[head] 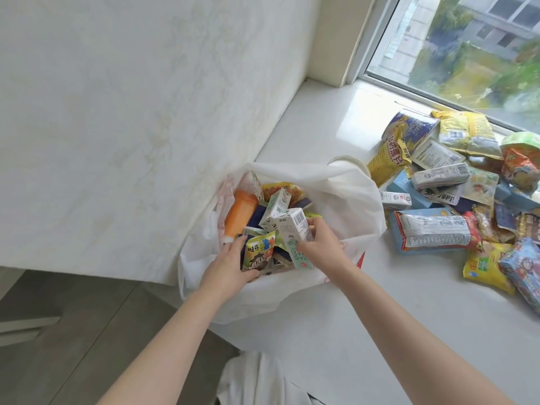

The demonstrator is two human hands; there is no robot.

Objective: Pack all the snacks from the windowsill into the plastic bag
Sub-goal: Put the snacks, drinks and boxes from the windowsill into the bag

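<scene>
Left hand, right hand and both forearms were recorded bare; one white, creased fabric garment was noted below.

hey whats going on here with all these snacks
A person is packing snacks into a white plastic bag on the windowsill. The right hand grips a small white-and-green carton over the bag's open mouth. The left hand holds a yellow-green packet among the items already inside. The bag looks fairly full, but a large pile of snacks lies on the sill by the window, so the job isn't finished.
</scene>
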